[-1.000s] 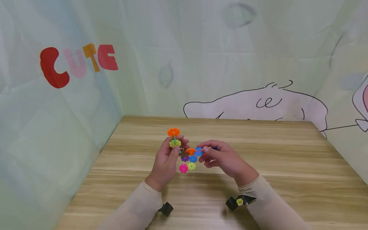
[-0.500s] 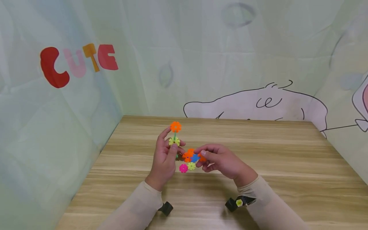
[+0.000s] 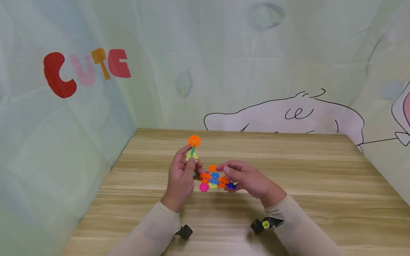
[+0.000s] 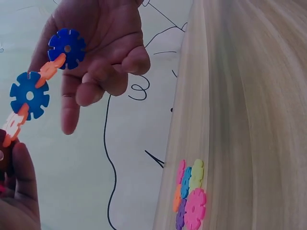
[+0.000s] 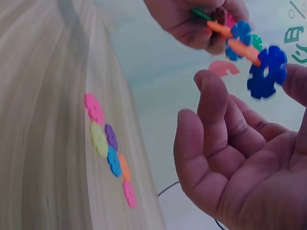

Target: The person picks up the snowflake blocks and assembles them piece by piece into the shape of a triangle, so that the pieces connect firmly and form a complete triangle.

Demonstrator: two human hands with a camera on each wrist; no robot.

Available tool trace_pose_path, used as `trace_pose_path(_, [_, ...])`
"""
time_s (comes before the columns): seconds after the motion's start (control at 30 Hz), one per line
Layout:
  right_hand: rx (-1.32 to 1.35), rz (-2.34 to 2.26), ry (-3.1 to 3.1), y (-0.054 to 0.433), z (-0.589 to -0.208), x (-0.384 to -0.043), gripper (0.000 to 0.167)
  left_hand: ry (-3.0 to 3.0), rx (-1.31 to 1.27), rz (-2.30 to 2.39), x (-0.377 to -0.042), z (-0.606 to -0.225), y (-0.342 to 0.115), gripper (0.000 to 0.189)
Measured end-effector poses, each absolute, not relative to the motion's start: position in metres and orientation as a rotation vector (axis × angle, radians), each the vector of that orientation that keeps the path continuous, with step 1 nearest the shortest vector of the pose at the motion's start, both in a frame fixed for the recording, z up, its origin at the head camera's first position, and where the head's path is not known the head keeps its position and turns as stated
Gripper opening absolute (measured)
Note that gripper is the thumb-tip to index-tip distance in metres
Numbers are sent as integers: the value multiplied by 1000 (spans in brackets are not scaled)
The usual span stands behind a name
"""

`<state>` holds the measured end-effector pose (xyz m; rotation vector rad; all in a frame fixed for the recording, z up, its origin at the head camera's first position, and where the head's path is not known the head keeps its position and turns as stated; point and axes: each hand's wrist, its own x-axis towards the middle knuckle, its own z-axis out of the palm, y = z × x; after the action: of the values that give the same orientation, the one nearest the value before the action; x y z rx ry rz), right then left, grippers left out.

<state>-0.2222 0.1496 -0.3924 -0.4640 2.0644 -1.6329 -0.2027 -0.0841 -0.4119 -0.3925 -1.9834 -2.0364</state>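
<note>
My left hand [image 3: 180, 179] pinches a chain of interlocking plastic snowflake discs above the table. An orange disc [image 3: 194, 141] tops the chain, with a green link and a yellow-green disc [image 3: 191, 157] below it. A lower branch reaches toward my right hand [image 3: 250, 179] through orange and blue discs and ends in a dark blue disc [image 5: 267, 72]. In the right wrist view this end disc lies beside the right thumb, and the other fingers are loosely bent, apart from it. The left wrist view shows it in front of the right palm. Left fingers hide part of the chain.
Several loose discs lie in a cluster on the wooden table [image 3: 288, 153] under the hands, among them a pink disc [image 3: 204, 187] and a purple disc [image 5: 111, 137]. Printed cloth walls [image 3: 192, 71] stand behind and at the sides.
The right fingers have loosened from the chain's end. The branch with the dark blue disc has swung downward, toward me. My left hand has turned slightly, raising the top orange disc.
</note>
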Motion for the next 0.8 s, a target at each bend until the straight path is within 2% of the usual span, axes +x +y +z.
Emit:
trace_pose_path(0.4, [-486,-1454,2445,162,-400,-245,36,-1941,-380,-2100,-204,-413,-85,37])
trace_pose_path(0.63, [-482,-1169,2639,159,-409,-272,26,-1939,-359,-2099,-203,-414,-84,34])
trace_pose_path(0.8, [-483,-992,2660,154,-417,-293,27,-1915,-365,-2119,-204,-415,-83,34])
